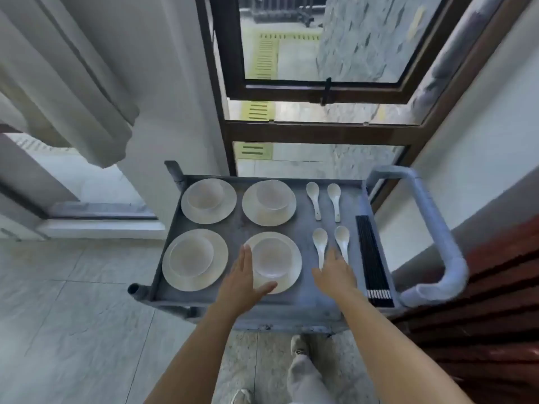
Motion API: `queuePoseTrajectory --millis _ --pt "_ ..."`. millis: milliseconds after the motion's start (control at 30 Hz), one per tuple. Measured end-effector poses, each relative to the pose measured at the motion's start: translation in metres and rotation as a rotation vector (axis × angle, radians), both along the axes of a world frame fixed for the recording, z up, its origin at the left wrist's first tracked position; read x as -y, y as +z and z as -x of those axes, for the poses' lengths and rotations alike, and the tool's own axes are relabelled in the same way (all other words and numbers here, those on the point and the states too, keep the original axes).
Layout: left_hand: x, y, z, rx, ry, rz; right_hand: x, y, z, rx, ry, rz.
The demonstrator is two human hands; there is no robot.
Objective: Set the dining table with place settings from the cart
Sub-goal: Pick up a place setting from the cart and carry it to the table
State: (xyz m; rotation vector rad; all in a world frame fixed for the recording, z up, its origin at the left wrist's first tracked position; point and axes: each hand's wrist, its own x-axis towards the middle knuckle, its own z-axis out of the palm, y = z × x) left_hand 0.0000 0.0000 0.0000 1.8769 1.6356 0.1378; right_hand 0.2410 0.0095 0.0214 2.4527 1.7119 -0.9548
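A grey metal cart stands in front of me with several white plates, each holding a white bowl. My left hand is open, fingers straight, over the left rim of the near right plate and its bowl. My right hand is open above the cart top, its fingertips over the handles of the two near white spoons. Two more spoons lie further back. A bundle of black chopsticks lies along the cart's right edge.
The cart's curved grey handle sticks out on the right, beside a dark red slatted panel. A brown-framed window rises behind the cart. Pale curtains hang at the left over a tiled floor. My legs and shoes show below.
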Motion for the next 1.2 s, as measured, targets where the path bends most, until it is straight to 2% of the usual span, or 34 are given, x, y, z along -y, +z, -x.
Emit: queuePoseTrajectory --millis 67,233,367,500,633,767,1033,1200 --pt "0.0 -0.006 -0.011 0.102 0.121 0.008 -0.013 -0.012 -0.008 -0.028 -0.097 -0.005" --pt "0.019 -0.012 -0.036 0.216 0.504 -0.021 -0.028 -0.04 -0.023 -0.151 -0.244 -0.01" --pt "0.014 -0.014 -0.057 0.379 0.716 0.019 -0.028 -0.049 -0.039 -0.245 -0.217 -0.019" --pt "0.008 -0.019 -0.064 0.401 0.794 0.067 -0.02 -0.033 -0.052 -0.606 -0.282 -0.012" --pt "0.005 -0.022 -0.07 0.4 0.788 0.055 -0.005 -0.01 -0.054 -0.836 -0.182 0.022" --pt "0.001 -0.026 -0.075 0.415 0.786 0.018 -0.006 -0.008 -0.041 -0.745 -0.038 0.135" --pt "-0.013 -0.024 -0.045 0.376 0.696 0.045 -0.024 -0.012 0.005 -0.499 0.042 0.083" --pt "-0.022 -0.023 -0.033 0.344 0.676 0.079 -0.02 -0.018 0.012 -0.446 0.014 0.023"
